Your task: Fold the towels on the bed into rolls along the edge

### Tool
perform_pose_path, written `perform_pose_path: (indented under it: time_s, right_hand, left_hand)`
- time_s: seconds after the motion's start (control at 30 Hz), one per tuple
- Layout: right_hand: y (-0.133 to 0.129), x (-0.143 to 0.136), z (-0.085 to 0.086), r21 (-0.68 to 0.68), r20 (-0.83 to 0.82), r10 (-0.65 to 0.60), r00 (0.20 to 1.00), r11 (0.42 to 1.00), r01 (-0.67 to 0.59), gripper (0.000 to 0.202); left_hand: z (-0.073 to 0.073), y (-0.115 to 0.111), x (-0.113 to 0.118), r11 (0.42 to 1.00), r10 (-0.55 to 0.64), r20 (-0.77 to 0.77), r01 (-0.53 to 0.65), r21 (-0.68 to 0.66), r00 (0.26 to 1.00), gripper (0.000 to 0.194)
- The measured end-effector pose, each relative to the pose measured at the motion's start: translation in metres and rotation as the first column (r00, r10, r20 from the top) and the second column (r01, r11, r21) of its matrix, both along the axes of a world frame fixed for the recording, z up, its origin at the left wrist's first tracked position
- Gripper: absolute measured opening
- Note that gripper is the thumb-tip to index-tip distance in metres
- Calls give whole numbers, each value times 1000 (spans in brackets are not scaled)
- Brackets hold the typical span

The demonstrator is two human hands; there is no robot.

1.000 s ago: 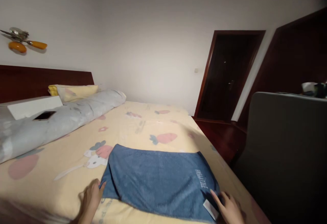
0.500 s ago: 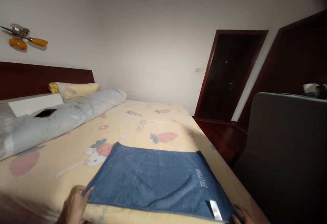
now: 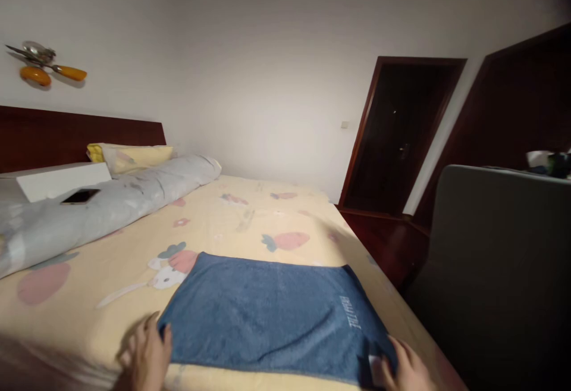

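Note:
A blue towel [image 3: 267,313] lies spread on the bed, with pale lettering along its right side and a few soft wrinkles. My left hand [image 3: 149,349] pinches its near left corner between thumb and fingers. At the near right corner, my right hand [image 3: 408,367] is closed on the towel's edge, its thumb over a white label [image 3: 375,367] that is partly covered. Beneath the towel is a yellow bedsheet [image 3: 232,224] printed with carrots and a rabbit.
A long grey bundle [image 3: 147,191] crosses the bed, with a phone [image 3: 80,196] on top. Behind it are a white box [image 3: 62,180] and a yellow pillow [image 3: 138,158]. A dark chair back [image 3: 504,272] stands right of the bed; a dark door [image 3: 410,135] is beyond.
My left hand and the near left corner have shifted slightly right. My right hand has moved inward and up, now over part of the label, and the near right corner has come in with it.

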State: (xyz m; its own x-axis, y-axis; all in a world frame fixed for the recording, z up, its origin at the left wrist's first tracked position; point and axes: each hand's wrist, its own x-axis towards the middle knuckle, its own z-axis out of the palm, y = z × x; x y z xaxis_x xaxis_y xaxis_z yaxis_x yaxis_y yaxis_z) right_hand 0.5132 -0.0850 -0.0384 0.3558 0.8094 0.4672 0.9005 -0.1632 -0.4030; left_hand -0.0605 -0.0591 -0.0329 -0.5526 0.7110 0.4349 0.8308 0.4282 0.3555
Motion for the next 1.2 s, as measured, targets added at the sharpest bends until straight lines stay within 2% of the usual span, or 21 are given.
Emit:
perform_pose_path:
  time_s: [0.03, 0.07, 0.1, 0.17, 0.23, 0.27, 0.33, 0.43, 0.53, 0.63, 0.73, 0.83, 0.93, 1.0, 1.07, 1.13, 1.2]
  right_hand:
    - [8, -26, 4, 18, 9, 87, 996, 996, -87, 52]
    - [17, -54, 8, 23, 15, 181, 983, 983, -181, 51]
    - [26, -84, 11, 8, 17, 276, 961, 961, -276, 51]
    - [42, -143, 15, -49, 6, 418, 908, 907, -418, 50]
    - [53, -188, 17, -153, -8, 518, 855, 845, -513, 51]
    - [56, -204, 17, -211, -15, 541, 841, 820, -532, 51]
    - [59, -218, 14, -299, -16, 561, 828, 787, -539, 51]
    - [56, -203, 5, -316, 9, 539, 842, 801, -509, 52]
    - [49, -159, -6, -298, 41, 446, 894, 859, -415, 58]
    - [38, -104, -16, -318, 80, 292, 953, 914, -253, 63]
    - [26, -49, -28, -352, 102, 161, 982, 929, -115, 70]
    - [17, -3, -40, -367, 56, 81, 995, 929, -55, 75]
    - [13, 25, -48, -354, 27, 25, 999, 935, -14, 77]
    - [13, 28, -47, -337, 60, -11, 998, 941, 31, 76]
    - [18, 15, -40, -270, 134, -19, 991, 961, 55, 70]
    - [27, -14, -29, -179, 193, 28, 981, 984, 7, 64]
    - [40, -57, -15, -132, 183, 118, 976, 987, -94, 61]
  left_hand:
    - [4, 5, 22, 991, -133, 0, 133, 0, 991, 45]
    - [9, 11, 48, 956, -294, 4, 294, -7, 956, 46]
    - [12, 18, 75, 889, -457, -2, 457, -22, 889, 48]
    - [16, 30, 130, 702, -711, -10, 708, -74, 703, 55]
    - [15, 39, 175, 567, -817, 27, 811, -147, 576, 59]
    - [14, 42, 191, 528, -838, 46, 829, -186, 544, 58]
    - [10, 44, 207, 499, -840, 83, 824, -268, 536, 56]
    - [0, 40, 194, 529, -806, 87, 778, -338, 585, 56]
    - [-8, 30, 154, 617, -732, 63, 700, -359, 678, 57]
    - [-11, 20, 106, 741, -585, 25, 546, -391, 811, 58]
    - [-10, 11, 64, 835, -381, -45, 323, -445, 924, 63]
    - [-9, 5, 36, 864, -222, -77, 159, -477, 972, 67]
    - [-10, 2, 22, 877, -152, -79, 97, -470, 985, 68]
    - [-11, 3, 21, 885, -120, -93, 64, -461, 988, 68]
    - [-10, 6, 30, 894, -131, -98, 75, -443, 987, 67]
    - [-8, 11, 49, 896, -233, -78, 183, -404, 969, 63]
    - [-5, 17, 76, 865, -404, -43, 366, -344, 914, 58]
